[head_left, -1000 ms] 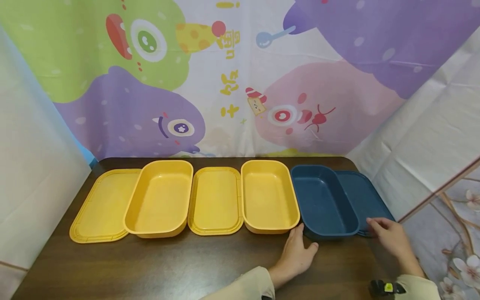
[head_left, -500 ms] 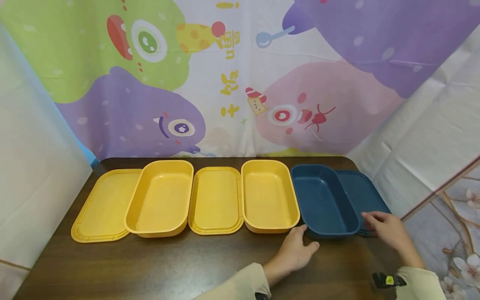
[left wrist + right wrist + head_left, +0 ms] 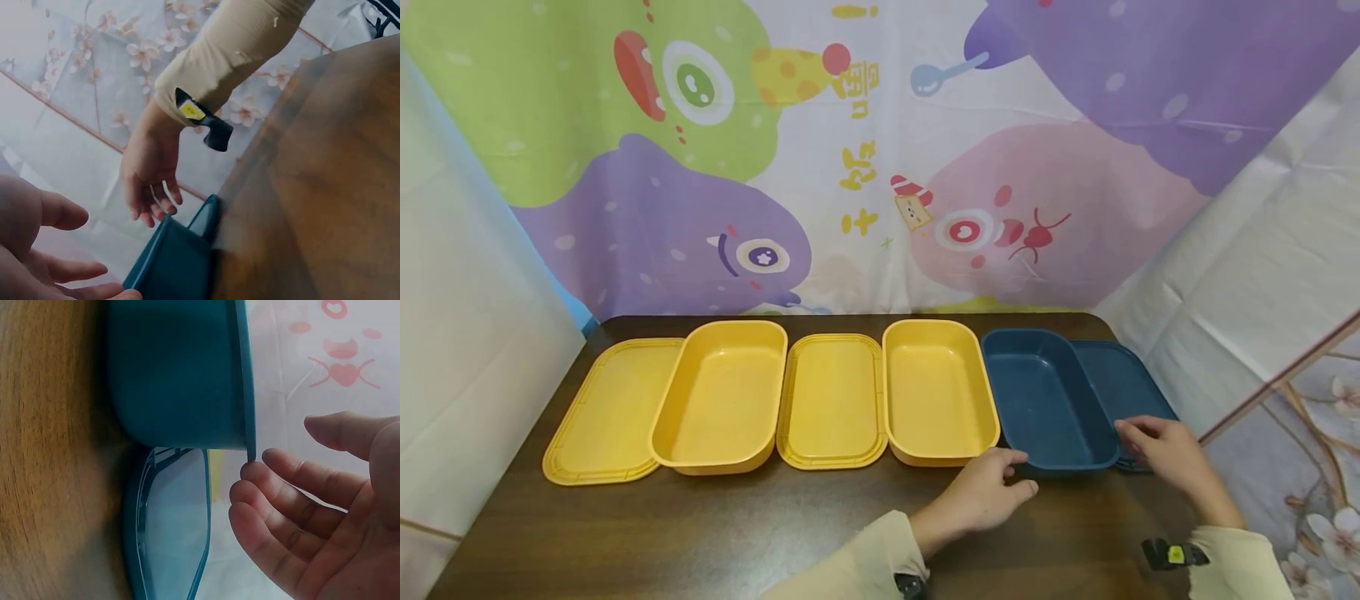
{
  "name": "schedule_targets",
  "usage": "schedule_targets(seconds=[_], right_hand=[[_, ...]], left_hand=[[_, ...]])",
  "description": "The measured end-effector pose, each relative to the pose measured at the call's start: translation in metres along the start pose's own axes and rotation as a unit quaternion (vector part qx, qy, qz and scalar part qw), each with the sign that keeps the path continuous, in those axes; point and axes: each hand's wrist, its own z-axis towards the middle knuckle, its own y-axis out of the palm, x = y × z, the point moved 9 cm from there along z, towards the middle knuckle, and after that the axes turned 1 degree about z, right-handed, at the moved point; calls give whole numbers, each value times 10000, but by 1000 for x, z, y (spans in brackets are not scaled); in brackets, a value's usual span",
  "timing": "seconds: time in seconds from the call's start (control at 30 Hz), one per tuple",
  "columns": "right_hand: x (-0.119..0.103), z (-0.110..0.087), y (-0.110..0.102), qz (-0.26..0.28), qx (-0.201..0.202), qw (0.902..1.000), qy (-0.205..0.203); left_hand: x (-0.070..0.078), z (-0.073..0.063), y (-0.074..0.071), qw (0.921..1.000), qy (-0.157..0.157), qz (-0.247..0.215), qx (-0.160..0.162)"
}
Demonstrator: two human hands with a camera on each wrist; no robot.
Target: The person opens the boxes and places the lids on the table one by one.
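Note:
A dark blue rectangular box without its cover sits toward the right end of the table. Its blue lid lies along its right side, partly hidden behind the box and the right hand. My left hand is at the box's near left corner, its fingertips at the rim and the thumb spread away. On the other side, my right hand hovers over the near end of the lid. In the right wrist view its loosely bent fingers come right up to the box's rim, with nothing in the grasp.
To the left stand a yellow box, a yellow lid, another yellow box and another yellow lid, all in one row. A cartoon-printed curtain hangs behind the brown table.
My right hand has shifted left, from the blue lid toward the box's right rim. My left hand's fingers have slid slightly right, along the box's near corner. The boxes and lids keep their places.

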Motion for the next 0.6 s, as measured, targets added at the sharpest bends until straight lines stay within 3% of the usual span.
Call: schedule_targets(seconds=[0.27, 0.6], right_hand=[[-7, 4, -3, -185, 89, 9998, -68], [-26, 2, -6, -274, 580, 9971, -420]], left_hand=[[1, -2, -21, 9995, 227, -173, 154], [3, -6, -50, 9975, 377, -279, 520]])
